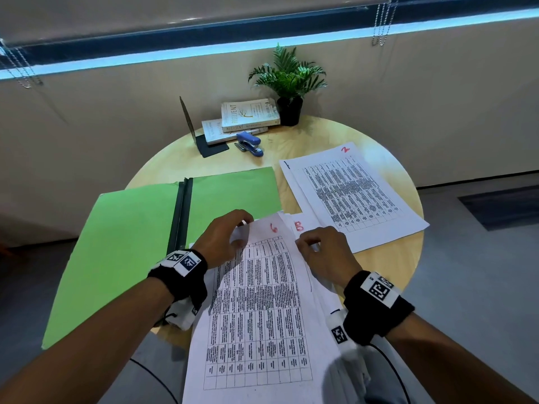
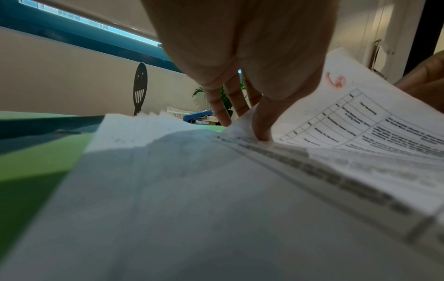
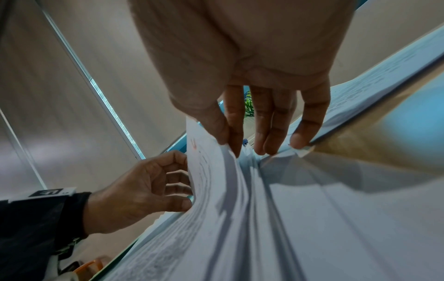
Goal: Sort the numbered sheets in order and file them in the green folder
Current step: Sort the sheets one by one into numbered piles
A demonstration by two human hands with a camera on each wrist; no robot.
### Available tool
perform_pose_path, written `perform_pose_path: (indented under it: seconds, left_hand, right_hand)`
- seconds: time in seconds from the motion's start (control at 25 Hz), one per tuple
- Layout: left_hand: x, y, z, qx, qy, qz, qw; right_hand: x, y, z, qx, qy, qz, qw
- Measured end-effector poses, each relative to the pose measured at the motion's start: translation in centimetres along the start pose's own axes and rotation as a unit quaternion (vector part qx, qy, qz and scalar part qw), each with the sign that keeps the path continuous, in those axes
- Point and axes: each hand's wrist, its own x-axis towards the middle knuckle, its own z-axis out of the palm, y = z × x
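2 hands work one stack of sheets (image 1: 256, 310) at the table's (image 1: 291, 141) near edge in my head view: my left hand (image 1: 224, 237) pinches the sheet marked 6 (image 1: 272, 228), my right hand (image 1: 323, 252) pinches its right edge. green folder (image 1: 131, 228) lies open, touching the stack's left. left wrist: thumb (image 2: 261, 121) pressed under the lifted 6 corner. right wrist: fingertips (image 3: 230, 138) pinching fanned sheets.
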Motion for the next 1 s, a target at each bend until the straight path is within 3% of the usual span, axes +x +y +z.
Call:
perform_pose_path:
  seconds: [0.2,0.4,0.52,0.64,0.72,0.88,1.0]
  left_hand:
    - [0.0,-0.2,0.0,-0.006,-0.001,0.016,1.0]
    - [0.0,-0.2,0.0,0.054,-0.006,0.085,0.995]
    - [-0.1,-0.3,-0.1,-0.032,-0.033,0.038,0.998]
    - [0.1,0.7,-0.2,-0.1,-0.011,-0.031,0.994]
    - [0.3,1.5,-0.3,-0.091,-0.005,-0.069,0.993]
    - [0.2,0.9,-0.3,-0.09,0.005,-0.049,0.995]
    - [0.0,-0.1,0.0,-0.006,-0.028,-0.025,0.999]
  right_hand:
    - [0.0,-0.4,0.3,-0.004,0.02,-0.029,0.999]
    - [0.3,-0.3,0.8,0.034,0.024,0.008,0.999]
    - [0.3,-0.1,0.8,0.022,0.012,0.017,1.0]
    - [0.3,-0.3,0.4,0.034,0.004,0.039,0.999]
    - [0.1,-0.7,0.3,0.05,0.007,0.037,0.998]
    - [-0.9,-0.5,0.6,0.115,-0.041,-0.002,0.992]
    - [-1.2,-0.3,0.6,0.001,-0.086,-0.036,0.996]
